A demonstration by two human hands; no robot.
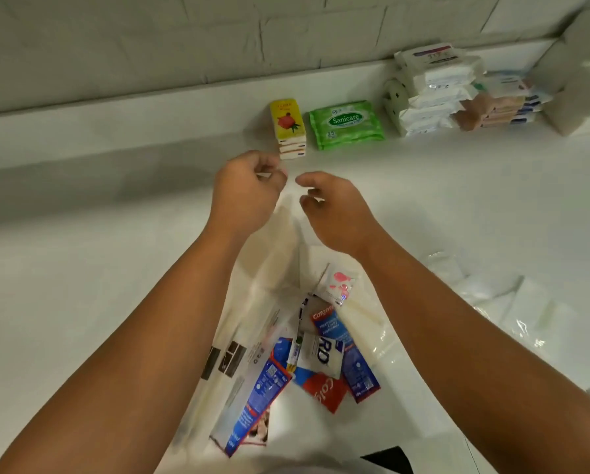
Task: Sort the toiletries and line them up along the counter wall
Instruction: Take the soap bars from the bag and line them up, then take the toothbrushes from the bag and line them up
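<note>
Glossy white counter (81, 302), crinkly plastic wipes pack (346, 124), shiny foil sachets (324, 350)

The white bench (81, 268) runs back to a tiled wall. Near the wall stand a stack of yellow soaps (288, 131), a green wipes pack (346, 124) just beside it, a pile of white packs (433, 94) and a pile of peach packs (492, 109). Nearer, a plastic bag (238, 371) lies flat with toothpaste sachets (327, 357). Clear wrappers (485, 295) lie to its right.

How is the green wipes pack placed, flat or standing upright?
Flat: the green wipes pack lies on the counter with its label facing up.
</note>
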